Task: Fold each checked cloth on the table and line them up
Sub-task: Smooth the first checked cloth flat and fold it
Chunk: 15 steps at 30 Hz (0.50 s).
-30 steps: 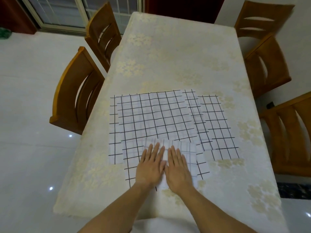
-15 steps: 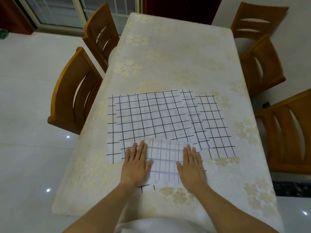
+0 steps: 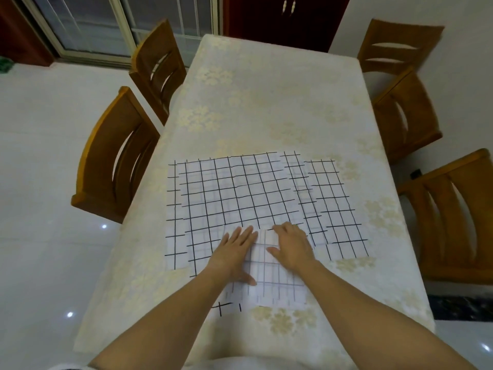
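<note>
Several white cloths with black checks lie overlapping on the table [image 3: 266, 108]. The largest spread cloth [image 3: 234, 193] fills the middle, another checked cloth [image 3: 336, 209] lies to its right, and a strip of a third cloth [image 3: 174, 236] shows at the left. A small folded cloth [image 3: 274, 281] sits on top near the front edge. My left hand [image 3: 234, 252] lies flat on its left part with straight fingers. On the folded cloth's far right part my right hand [image 3: 292, 247] rests flat. Neither hand grips anything.
The table wears a cream flowered tablecloth, bare at the far half. Two wooden chairs [image 3: 117, 156] stand along the left side and three wooden chairs [image 3: 405, 116] along the right. A dark red cabinet [image 3: 280, 20] stands behind the table's far end.
Both hands slid apart over the folded cloth, then came back together, and now lie close at its far edge. The cloths have not visibly shifted.
</note>
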Available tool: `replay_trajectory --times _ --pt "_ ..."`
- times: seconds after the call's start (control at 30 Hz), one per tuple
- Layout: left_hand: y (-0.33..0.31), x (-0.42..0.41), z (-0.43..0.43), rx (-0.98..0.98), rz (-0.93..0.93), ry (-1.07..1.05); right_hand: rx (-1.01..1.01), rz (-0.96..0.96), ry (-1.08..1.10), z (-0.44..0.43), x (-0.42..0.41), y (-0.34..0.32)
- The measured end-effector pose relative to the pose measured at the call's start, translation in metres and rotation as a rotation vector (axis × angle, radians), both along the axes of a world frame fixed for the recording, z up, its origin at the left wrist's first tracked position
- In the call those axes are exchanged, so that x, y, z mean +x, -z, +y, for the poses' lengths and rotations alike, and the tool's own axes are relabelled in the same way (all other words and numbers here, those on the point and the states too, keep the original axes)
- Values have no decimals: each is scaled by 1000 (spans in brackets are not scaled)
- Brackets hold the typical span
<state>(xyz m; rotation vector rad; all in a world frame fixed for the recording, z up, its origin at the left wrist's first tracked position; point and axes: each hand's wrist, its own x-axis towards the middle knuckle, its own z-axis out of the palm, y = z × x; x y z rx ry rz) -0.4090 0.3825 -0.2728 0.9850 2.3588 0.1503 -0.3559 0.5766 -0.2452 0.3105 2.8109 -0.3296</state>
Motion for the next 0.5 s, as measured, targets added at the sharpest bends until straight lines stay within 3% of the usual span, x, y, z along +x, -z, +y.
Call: replay_trajectory --times 0.1,0.2,0.37,0.5 --pt "-4 0 6 -46 -30 -2 -52 -133 188 19 -5 -12" --pt "-6 0 10 -77 -33 -11 -338 -232 388 29 -7 -27" --pt "-5 2 12 -104 -26 -23 -741 -71 728 20 16 -28" --pt "-6 2 13 -109 -12 -26 -769 -15 826 1 58 -7"
